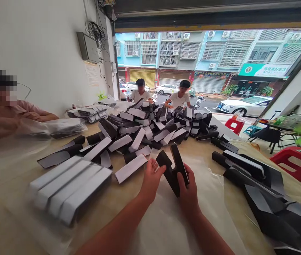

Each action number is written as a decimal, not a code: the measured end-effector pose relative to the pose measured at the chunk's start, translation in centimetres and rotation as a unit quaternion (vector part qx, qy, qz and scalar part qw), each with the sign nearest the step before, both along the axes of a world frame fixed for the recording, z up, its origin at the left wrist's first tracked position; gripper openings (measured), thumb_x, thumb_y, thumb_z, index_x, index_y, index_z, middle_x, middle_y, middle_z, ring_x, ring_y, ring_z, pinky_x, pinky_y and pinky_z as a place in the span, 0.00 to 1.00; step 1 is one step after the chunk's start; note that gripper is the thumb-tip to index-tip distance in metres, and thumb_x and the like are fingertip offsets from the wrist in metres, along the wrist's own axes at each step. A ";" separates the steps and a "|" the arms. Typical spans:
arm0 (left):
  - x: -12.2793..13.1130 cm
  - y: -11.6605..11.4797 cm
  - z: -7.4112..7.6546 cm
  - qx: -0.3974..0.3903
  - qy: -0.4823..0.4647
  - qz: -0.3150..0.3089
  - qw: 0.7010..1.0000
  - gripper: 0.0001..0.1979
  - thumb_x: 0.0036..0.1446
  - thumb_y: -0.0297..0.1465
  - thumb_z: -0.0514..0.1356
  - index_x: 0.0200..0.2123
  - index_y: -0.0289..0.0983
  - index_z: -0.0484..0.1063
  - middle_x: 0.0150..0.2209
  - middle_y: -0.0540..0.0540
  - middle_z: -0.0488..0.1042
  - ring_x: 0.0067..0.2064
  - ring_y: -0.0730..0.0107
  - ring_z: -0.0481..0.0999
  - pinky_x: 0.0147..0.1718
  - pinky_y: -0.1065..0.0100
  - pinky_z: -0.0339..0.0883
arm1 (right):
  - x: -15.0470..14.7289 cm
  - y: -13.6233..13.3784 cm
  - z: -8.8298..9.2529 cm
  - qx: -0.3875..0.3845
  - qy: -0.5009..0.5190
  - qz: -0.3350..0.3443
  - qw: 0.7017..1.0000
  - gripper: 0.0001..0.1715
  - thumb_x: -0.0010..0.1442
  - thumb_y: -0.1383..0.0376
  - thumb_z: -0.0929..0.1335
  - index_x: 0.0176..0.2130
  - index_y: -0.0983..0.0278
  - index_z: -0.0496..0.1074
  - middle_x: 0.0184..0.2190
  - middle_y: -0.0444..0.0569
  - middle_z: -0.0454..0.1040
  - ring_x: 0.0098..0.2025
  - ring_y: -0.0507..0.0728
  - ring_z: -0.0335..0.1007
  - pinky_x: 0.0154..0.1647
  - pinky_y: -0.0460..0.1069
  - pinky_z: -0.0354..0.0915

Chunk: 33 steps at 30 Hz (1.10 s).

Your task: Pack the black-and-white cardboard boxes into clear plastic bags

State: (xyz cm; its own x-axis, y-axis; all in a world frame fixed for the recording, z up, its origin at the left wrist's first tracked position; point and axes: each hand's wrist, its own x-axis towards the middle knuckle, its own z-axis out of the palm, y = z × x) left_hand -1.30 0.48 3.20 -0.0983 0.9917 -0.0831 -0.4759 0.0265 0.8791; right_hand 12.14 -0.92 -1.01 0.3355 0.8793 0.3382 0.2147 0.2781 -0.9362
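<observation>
Between my hands is a black folded card piece (168,170), standing at a tilt with a notch between its two upright parts. My left hand (151,179) has its thumb and fingers at the left part. My right hand (189,189) wraps the right part, thumb in front and fingers behind. Beneath both hands lies a translucent plastic sheet (211,209). Just left of my left hand a white-faced folded card piece (131,168) rests on the table. A row of several white-topped card pieces (70,184) sits in transparent plastic at the left.
A large heap of black-and-white card pieces (145,127) covers the table's far side. More black pieces (262,191) lie along the right edge. A person (33,115) sits at left; two people (141,94) are beyond the heap. Red stools (291,161) stand at right.
</observation>
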 end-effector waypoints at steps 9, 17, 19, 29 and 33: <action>0.0 0.0 -2.4 0.033 -0.017 -0.096 0.995 0.25 0.49 0.44 0.71 0.48 0.40 0.74 0.47 0.43 0.79 0.53 0.55 0.75 0.54 0.58 0.65 | -0.1 -0.2 -0.8 0.033 -0.029 0.078 0.996 0.28 0.68 0.50 0.58 0.61 0.60 0.63 0.55 0.54 0.70 0.55 0.63 0.68 0.55 0.60 0.65; -0.6 1.1 -3.8 0.038 -0.109 -0.054 0.992 0.29 0.47 0.45 0.72 0.51 0.41 0.73 0.45 0.46 0.80 0.46 0.62 0.77 0.49 0.62 0.68 | -0.2 -0.3 -1.1 0.093 -0.191 0.095 0.972 0.29 0.68 0.53 0.62 0.64 0.57 0.59 0.51 0.52 0.72 0.50 0.60 0.70 0.51 0.57 0.68; -0.6 1.0 -3.9 0.040 -0.107 -0.065 0.991 0.27 0.47 0.45 0.72 0.49 0.40 0.74 0.44 0.46 0.80 0.46 0.62 0.77 0.49 0.63 0.67 | -0.2 -0.2 -1.1 0.090 -0.211 0.093 0.969 0.28 0.69 0.54 0.59 0.65 0.57 0.56 0.54 0.52 0.70 0.53 0.60 0.69 0.53 0.57 0.68; -0.8 0.5 -3.4 0.024 -0.059 -0.072 0.995 0.25 0.41 0.42 0.75 0.41 0.38 0.76 0.38 0.46 0.80 0.41 0.62 0.76 0.45 0.63 0.67 | -0.2 -0.4 -1.3 0.094 -0.252 0.112 0.957 0.28 0.71 0.55 0.58 0.67 0.56 0.54 0.54 0.53 0.69 0.52 0.60 0.70 0.48 0.55 0.71; -0.8 0.7 -3.6 0.019 -0.066 -0.071 0.995 0.25 0.39 0.41 0.76 0.41 0.38 0.76 0.37 0.46 0.80 0.39 0.65 0.76 0.44 0.64 0.68 | -0.3 -0.4 -1.0 0.093 -0.244 0.121 0.958 0.28 0.70 0.55 0.60 0.65 0.56 0.57 0.49 0.51 0.70 0.44 0.58 0.72 0.45 0.54 0.71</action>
State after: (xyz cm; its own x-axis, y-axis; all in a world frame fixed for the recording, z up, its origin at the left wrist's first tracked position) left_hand -2.10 1.18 -0.43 0.0518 0.9975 -0.0485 -0.5812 0.0696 0.8108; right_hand 11.87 -1.31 -2.05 -0.1084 0.8207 0.5610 0.5227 0.5271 -0.6701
